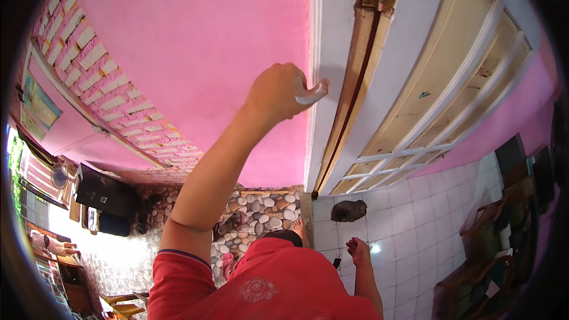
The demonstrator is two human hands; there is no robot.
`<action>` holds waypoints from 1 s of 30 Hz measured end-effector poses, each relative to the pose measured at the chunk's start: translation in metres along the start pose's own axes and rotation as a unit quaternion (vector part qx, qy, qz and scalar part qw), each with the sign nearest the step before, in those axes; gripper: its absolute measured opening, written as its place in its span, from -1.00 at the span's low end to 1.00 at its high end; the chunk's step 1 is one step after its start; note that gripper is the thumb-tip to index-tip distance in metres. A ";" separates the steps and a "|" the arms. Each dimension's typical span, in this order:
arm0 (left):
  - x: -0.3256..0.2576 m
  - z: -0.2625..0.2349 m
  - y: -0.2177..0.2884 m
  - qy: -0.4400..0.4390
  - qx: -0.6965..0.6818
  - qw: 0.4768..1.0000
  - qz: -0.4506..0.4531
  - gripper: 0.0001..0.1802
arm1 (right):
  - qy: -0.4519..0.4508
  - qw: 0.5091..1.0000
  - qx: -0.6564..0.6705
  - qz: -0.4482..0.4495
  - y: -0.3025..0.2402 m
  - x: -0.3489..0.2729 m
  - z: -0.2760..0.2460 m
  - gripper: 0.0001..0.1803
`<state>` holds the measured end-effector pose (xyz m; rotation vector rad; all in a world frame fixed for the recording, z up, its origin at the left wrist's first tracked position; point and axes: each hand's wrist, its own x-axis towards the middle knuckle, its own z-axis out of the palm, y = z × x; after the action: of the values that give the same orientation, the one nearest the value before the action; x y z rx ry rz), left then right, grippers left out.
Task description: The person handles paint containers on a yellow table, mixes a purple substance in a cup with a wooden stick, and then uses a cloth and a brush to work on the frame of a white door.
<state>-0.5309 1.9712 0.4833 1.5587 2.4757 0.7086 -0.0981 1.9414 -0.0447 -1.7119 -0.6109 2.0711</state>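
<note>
Head view: your left hand (281, 92), fingers curled, is raised by the pale door frame (335, 29) — whether it holds anything cannot be told. Its whitish thumb (317, 92), if wet, could mark the pink wall (189, 35) should your wrist drift; your right hand (358, 251) hangs low, closure unclear.

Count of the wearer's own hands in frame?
2. Left hand: raised, seen against the pink wall by the white door frame. Right hand: lowered, seen against the tiled floor. Neither is hidden, though some fingers are.
</note>
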 end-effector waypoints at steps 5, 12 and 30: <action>-0.001 0.033 -0.022 0.075 0.022 0.994 0.076 -0.33 | 0.003 1.000 -0.024 -0.012 -0.021 0.013 0.001 -0.76; -0.046 0.130 -0.171 0.081 -0.080 0.990 -0.078 -0.44 | -0.013 0.981 -0.195 -0.019 -0.091 0.010 0.034 -0.71; -0.229 0.385 -0.268 0.265 -0.276 0.794 -0.472 -0.55 | -0.197 0.621 -0.754 -0.085 -0.152 0.238 0.086 -0.70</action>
<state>-0.5105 1.7972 -0.0077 -0.1723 2.5262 1.5445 -0.2237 2.1907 -0.1406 -1.4401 -3.1293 1.5941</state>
